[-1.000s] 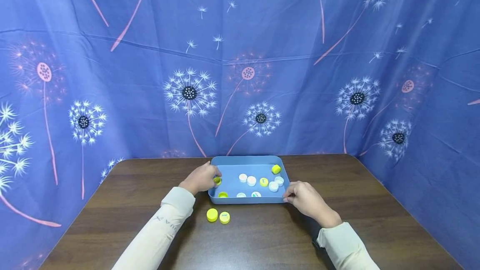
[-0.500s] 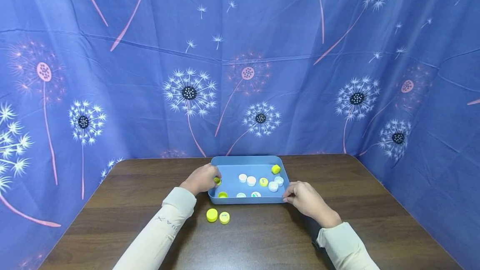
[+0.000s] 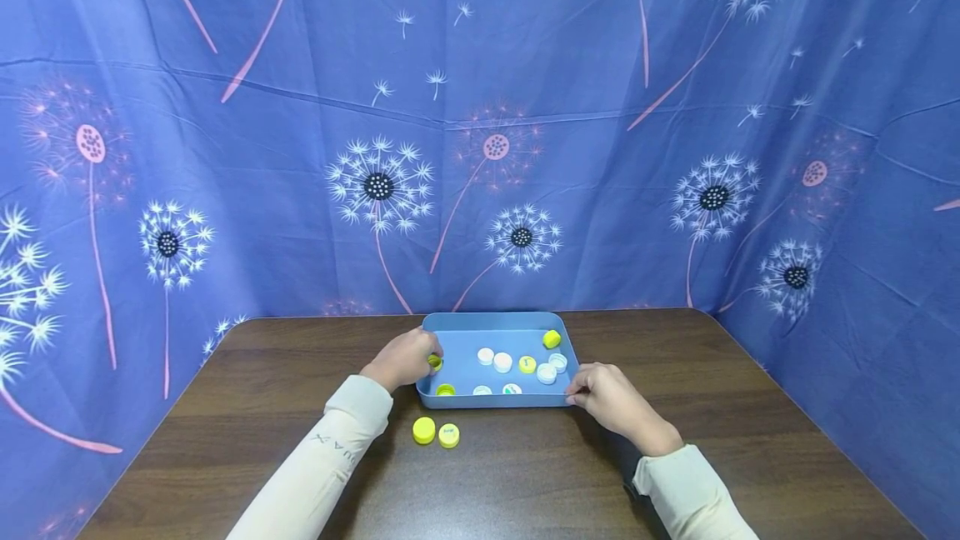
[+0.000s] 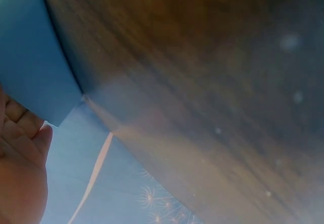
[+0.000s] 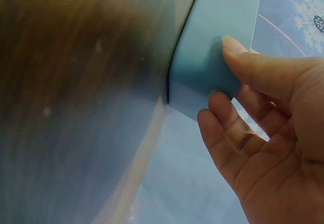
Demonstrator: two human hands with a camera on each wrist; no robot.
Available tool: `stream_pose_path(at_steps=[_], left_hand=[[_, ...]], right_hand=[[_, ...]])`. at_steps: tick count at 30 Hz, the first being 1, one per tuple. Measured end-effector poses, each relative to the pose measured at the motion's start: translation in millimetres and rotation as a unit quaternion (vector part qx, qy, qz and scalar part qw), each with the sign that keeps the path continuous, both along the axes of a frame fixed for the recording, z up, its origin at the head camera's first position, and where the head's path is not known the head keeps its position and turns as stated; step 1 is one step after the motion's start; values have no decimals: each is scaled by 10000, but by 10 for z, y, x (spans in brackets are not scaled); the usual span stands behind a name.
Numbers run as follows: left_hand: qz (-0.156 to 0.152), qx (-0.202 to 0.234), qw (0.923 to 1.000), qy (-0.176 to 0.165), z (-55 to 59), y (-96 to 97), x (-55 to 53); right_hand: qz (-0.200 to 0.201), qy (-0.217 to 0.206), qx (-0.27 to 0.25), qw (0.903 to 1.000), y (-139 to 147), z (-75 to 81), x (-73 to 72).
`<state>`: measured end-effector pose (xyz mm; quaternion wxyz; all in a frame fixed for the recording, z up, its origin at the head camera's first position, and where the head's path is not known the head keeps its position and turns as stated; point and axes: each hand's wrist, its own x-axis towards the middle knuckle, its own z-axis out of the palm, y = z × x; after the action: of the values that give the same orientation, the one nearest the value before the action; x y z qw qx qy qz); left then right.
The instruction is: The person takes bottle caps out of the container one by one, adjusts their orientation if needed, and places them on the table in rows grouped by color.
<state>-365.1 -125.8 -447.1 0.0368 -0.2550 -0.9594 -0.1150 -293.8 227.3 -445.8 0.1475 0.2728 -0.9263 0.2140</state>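
Observation:
A shallow blue tray (image 3: 465, 343) lies on the wooden table in the head view, with white and yellow bottle caps inside. My left hand (image 3: 403, 357) reaches over the tray's left wall, fingertips pinching a yellow bottle cap (image 3: 435, 363) just inside it. The left wrist view hides that cap behind the tray wall (image 4: 38, 57). At the front right corner, my right hand (image 3: 617, 402) grips the tray, and in the right wrist view its thumb (image 5: 240, 57) presses on the outer wall (image 5: 207, 72). Another yellow cap (image 3: 446, 390) sits near the tray's front left corner.
Two yellow caps (image 3: 423, 430) (image 3: 448, 436) lie on the table (image 3: 525, 473) in front of the tray. Several white caps (image 3: 502, 362) and a yellow cap (image 3: 552, 338) lie toward the tray's middle and right. A blue dandelion-print cloth (image 3: 450, 190) hangs behind the table.
My left hand has shifted only very slightly and keeps its pinch on the yellow cap. The right hand, the tray and the other caps look the same.

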Motion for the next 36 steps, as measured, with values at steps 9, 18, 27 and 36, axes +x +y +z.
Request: stream_pose_path(at_steps=[9,18,27,36], left_hand=[[-141,69,9982,581,-23,-63,1],[-410,1023,9884,1048,210,-59,46],[-878,1489,9758,1336,433,-72,169],[-1015,2175,9574,1605,653,-150,361]], right_hand=[[68,49,-47,10000,-16,-4,7],[-24,-11,-41,10000,-18,16,6],[-75,-80,-1,9999,-23,-14,5],[-7,99,-11,10000,-11,-17,8]])
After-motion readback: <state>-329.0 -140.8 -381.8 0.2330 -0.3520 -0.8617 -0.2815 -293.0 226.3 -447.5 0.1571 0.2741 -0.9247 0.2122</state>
